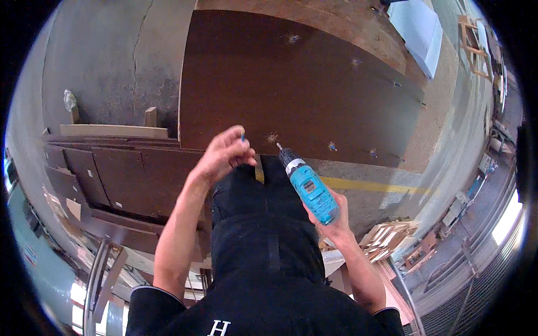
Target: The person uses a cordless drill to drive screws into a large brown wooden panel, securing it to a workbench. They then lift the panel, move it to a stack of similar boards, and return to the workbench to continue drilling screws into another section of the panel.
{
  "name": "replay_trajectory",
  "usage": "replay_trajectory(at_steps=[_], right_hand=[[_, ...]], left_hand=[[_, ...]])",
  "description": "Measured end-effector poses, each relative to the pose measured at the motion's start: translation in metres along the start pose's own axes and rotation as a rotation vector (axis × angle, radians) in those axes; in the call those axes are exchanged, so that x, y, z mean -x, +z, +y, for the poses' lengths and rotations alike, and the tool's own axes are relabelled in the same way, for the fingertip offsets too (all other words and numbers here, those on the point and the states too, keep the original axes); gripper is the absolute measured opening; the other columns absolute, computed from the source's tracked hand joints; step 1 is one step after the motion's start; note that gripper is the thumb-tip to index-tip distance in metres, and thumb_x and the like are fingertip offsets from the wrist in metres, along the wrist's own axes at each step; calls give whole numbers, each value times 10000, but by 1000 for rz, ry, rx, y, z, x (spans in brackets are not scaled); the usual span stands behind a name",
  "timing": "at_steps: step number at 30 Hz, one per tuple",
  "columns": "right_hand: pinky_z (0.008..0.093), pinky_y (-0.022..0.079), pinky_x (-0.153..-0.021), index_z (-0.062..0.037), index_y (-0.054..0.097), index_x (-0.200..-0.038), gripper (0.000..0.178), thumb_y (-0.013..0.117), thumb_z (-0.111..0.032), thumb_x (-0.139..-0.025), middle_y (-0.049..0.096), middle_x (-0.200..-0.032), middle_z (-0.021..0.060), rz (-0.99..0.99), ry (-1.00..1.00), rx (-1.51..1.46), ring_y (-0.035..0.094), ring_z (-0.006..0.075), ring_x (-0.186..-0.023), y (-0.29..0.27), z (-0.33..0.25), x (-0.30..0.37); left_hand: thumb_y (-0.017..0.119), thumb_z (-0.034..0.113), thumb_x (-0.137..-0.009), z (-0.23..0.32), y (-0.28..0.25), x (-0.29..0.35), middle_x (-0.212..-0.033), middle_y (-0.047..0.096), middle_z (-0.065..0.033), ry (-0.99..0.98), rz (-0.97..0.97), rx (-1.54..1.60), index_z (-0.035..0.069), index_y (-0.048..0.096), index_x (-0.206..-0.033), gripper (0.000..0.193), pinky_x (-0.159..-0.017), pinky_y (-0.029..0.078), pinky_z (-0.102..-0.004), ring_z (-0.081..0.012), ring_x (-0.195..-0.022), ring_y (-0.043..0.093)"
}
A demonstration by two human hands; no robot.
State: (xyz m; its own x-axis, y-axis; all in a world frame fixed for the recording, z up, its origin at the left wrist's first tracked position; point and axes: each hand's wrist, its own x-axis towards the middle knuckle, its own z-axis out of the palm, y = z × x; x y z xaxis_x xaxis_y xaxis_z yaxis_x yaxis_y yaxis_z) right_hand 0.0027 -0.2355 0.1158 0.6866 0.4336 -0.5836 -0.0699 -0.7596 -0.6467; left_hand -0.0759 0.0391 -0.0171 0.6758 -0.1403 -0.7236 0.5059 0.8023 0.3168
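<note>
My right hand (338, 221) is wrapped round a teal cordless drill (315, 196), whose bit (279, 146) points up and left over the near edge of a large dark brown board (269, 89). Between the fingertips of my left hand (221, 154) is a small, thin blue piece (243, 136), too small to tell its exact kind. A patch of pale shavings (272, 138) lies on the board between the bit and my left hand. Farther right, a small blue piece (332, 147) and a similar bit (373, 153) stand amid shavings.
Another shavings patch (292, 39) marks the board's far side. Stacked brown panels (123, 173) lie to the left, beside a wooden strip (112, 131) with upright blocks. A white sheet (416, 33) is at the far right. Slatted wood (386, 238) and a yellow floor line (375, 185) lie nearer.
</note>
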Motion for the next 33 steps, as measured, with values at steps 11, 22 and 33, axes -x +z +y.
replay_trajectory(at_steps=[11,22,33], right_hand=[[363,539,-686,-68,672,-1077,387,739,-83,-695,686,-785,152,-66,24,126,685,367,-745,-5,5,-7],[404,551,-695,-57,670,-975,295,758,-134,-705,699,-780,158,-123,67,307,693,365,-758,-23,-33,-12],[347,529,-622,-47,689,-893,172,785,-137,-783,702,-740,125,-98,46,258,704,256,-671,-20,-28,-8]], left_hand=[[530,134,-1020,-83,20,41,-1015,604,-80,-73,-215,-242,7,568,-1065,140,-914,535,-330,-194,-961,671],[499,289,-1065,-67,40,55,-908,579,-31,66,-103,-353,-1,570,-977,311,-817,516,-290,-136,-882,646],[512,296,-1058,-99,59,13,-918,599,-20,-70,117,486,65,583,-966,258,-851,588,-364,-162,-883,647]])
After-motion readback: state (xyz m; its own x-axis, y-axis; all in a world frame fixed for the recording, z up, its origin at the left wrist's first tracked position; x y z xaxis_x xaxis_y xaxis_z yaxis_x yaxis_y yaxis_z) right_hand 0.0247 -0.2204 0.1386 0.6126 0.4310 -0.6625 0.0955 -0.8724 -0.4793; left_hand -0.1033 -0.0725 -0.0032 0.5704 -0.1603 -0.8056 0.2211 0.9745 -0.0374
